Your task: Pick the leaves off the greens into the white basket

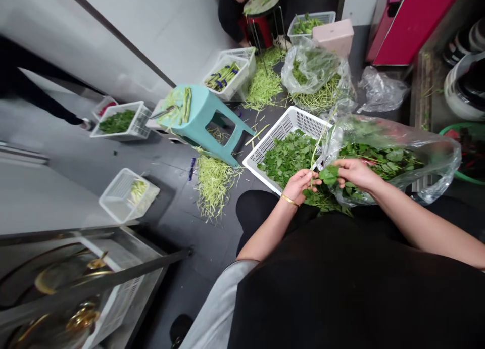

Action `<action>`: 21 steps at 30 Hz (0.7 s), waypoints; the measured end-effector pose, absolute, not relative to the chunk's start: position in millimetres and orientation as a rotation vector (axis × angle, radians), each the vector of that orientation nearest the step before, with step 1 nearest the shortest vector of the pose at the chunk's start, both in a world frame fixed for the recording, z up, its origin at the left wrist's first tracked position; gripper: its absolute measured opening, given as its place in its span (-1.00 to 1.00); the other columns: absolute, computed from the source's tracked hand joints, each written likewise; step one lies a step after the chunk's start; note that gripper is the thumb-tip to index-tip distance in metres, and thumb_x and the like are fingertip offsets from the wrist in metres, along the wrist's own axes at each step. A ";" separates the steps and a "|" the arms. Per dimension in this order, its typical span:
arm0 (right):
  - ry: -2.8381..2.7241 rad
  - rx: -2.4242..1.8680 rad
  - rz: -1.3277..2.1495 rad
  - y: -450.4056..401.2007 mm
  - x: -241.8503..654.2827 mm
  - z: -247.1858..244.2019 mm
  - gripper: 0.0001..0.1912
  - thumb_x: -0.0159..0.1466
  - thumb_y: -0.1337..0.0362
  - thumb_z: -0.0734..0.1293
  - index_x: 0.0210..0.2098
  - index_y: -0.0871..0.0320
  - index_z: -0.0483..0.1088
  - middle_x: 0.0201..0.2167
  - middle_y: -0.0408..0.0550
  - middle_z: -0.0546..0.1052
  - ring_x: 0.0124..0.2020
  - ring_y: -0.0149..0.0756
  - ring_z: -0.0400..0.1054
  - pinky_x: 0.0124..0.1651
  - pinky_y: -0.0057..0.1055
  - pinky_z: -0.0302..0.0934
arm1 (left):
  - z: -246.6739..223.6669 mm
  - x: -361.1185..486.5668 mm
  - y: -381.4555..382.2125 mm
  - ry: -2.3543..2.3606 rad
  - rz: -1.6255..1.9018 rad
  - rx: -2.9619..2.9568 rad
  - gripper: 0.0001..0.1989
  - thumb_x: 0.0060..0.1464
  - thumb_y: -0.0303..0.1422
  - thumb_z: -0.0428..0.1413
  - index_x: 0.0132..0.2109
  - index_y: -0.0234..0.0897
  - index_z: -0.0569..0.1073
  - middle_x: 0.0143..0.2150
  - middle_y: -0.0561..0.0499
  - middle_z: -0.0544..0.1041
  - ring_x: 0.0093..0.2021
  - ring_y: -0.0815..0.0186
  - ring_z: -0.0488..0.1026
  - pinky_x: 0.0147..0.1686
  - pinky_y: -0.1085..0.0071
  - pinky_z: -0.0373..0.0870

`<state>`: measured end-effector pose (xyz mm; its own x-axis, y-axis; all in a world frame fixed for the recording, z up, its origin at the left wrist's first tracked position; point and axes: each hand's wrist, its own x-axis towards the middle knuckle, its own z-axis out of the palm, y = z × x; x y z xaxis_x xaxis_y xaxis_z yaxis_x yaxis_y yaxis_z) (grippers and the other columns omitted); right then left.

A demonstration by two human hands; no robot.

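Note:
My left hand (300,184) pinches a long thin green stem (317,146) that rises up and to the right. Close beside it, my right hand (353,173) has its fingers closed on a green leaf (329,174). Whether stem and leaf are still joined I cannot tell. In front of my hands stands a white slotted basket (261,152) holding loose leafy greens (290,154). To the right, a clear plastic bag (435,147) lies open around more leafy stalks (390,162). Some greens lie over my lap below my hands.
A teal stool (212,117) bearing stalks stands left of the basket, pale peelings (214,187) beneath it. Farther off are a basket of bundled stalks (223,79) and a seated person at a round stool (261,4). A metal rack (151,268) stands at lower left.

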<state>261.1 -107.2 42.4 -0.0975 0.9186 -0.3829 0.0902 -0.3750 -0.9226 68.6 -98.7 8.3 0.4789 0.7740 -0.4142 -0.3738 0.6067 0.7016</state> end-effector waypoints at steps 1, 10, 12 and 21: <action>-1.205 -1.501 1.586 -110.2 257.7 43.3 -0.62 -0.01 0.08 0.46 -0.29 0.19 0.45 -0.71 -0.27 0.35 -0.73 -0.48 0.21 -0.64 -0.48 0.22 | 7.7 70.4 -99.0 0.813 0.761 0.579 -0.60 -0.22 -0.17 0.33 -0.33 -0.34 0.40 -0.37 0.04 0.48 -0.41 0.40 0.47 -0.51 0.53 0.29; -2.024 -1.670 0.960 -123.0 235.8 26.7 -0.75 0.08 0.13 0.31 -0.32 0.11 0.53 -0.44 -0.04 0.58 -0.43 -0.15 0.45 -0.33 -0.31 0.26 | -10.6 80.4 -115.6 0.967 0.897 0.651 -0.54 -0.40 -0.15 0.38 -0.35 -0.36 0.50 -0.45 0.07 0.49 -0.49 0.48 0.35 -0.43 0.49 0.29; -2.063 -1.659 0.961 -120.1 241.8 27.6 -0.77 0.09 0.10 0.30 -0.38 0.08 0.51 -0.39 -0.03 0.60 -0.36 -0.09 0.47 -0.28 -0.27 0.27 | -13.3 77.3 -120.0 0.935 0.875 0.694 -0.47 -0.44 -0.14 0.39 -0.30 -0.36 0.50 -0.47 0.07 0.49 -0.50 0.48 0.35 -0.43 0.47 0.30; -1.479 -1.858 1.092 -124.9 273.9 28.2 -0.73 0.05 -0.02 0.34 -0.39 0.03 0.40 -0.63 -0.06 0.44 -0.62 -0.17 0.33 -0.50 -0.26 0.20 | -14.4 70.6 -133.0 0.781 0.601 0.671 -0.47 -0.51 -0.17 0.43 -0.41 -0.44 0.46 -0.56 0.01 0.46 -0.54 0.41 0.38 -0.43 0.37 0.31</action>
<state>273.9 -124.9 28.2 0.0779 0.9601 -0.2684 0.5395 -0.2670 -0.7985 70.6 -133.0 -14.4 0.5693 0.7009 -0.4297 -0.2366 0.6402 0.7309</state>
